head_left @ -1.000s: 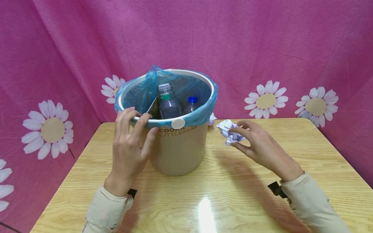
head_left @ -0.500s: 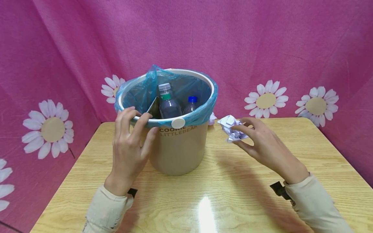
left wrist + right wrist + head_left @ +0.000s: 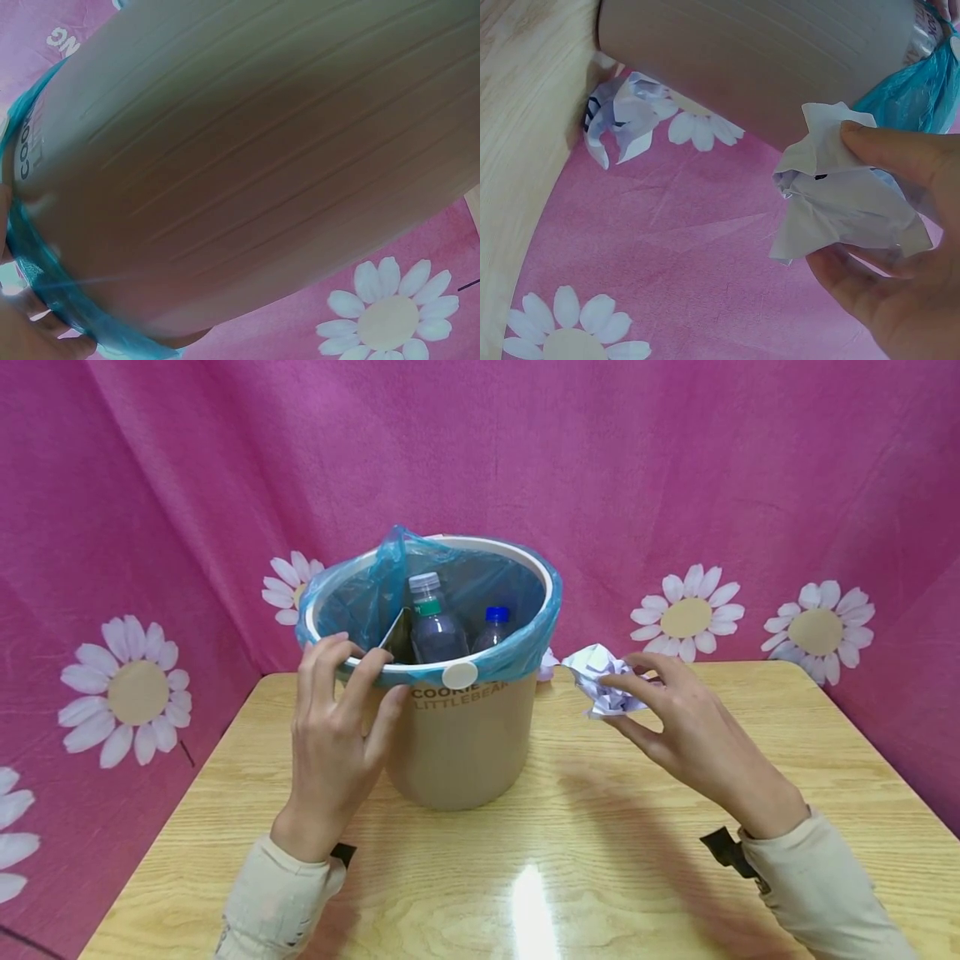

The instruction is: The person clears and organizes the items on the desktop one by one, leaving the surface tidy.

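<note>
A beige trash can [image 3: 457, 752] stands on the table, lined with a blue plastic bag [image 3: 536, 647] folded over its white rim. My left hand [image 3: 333, 747] grips the front left of that rim, fingertips over the edge and thumb outside. To the right of the can, my right hand [image 3: 693, 727] pinches a crumpled sheet of white paper [image 3: 840, 187] between thumb and fingers, held above the table. Inside the can are a clear-capped bottle [image 3: 437, 631], a blue-capped bottle [image 3: 495, 628] and a dark flat item [image 3: 401, 637] whose kind I cannot tell.
Another crumpled paper [image 3: 626, 116] lies behind the can at its right side, mostly hidden in the head view. The wooden table [image 3: 600, 877] reaches back to a pink cloth [image 3: 600, 485] with white daisies, which also hangs along both sides.
My right hand has risen slightly and drifted right with the crumpled paper, which has turned a little. The left hand keeps its hold on the rim.
</note>
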Tool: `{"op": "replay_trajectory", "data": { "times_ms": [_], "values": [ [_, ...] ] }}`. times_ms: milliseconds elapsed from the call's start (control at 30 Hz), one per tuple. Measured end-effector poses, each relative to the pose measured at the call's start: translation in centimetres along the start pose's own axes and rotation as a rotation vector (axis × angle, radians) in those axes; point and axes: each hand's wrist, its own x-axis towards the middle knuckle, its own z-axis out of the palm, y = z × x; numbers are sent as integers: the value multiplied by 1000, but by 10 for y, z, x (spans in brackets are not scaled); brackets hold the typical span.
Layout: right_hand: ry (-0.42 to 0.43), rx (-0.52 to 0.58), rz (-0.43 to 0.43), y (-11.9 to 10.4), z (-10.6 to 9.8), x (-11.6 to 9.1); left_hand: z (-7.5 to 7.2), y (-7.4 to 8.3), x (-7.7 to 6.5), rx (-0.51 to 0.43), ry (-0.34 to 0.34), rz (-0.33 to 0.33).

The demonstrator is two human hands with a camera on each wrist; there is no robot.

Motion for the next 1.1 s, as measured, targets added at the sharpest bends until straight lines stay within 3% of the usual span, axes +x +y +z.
{"op": "replay_trajectory", "data": {
  "times_ms": [1100],
  "values": [
    [207, 57, -50, -17, -35, 16, 3, -1, 0, -19, 24, 14]
  ]
}}
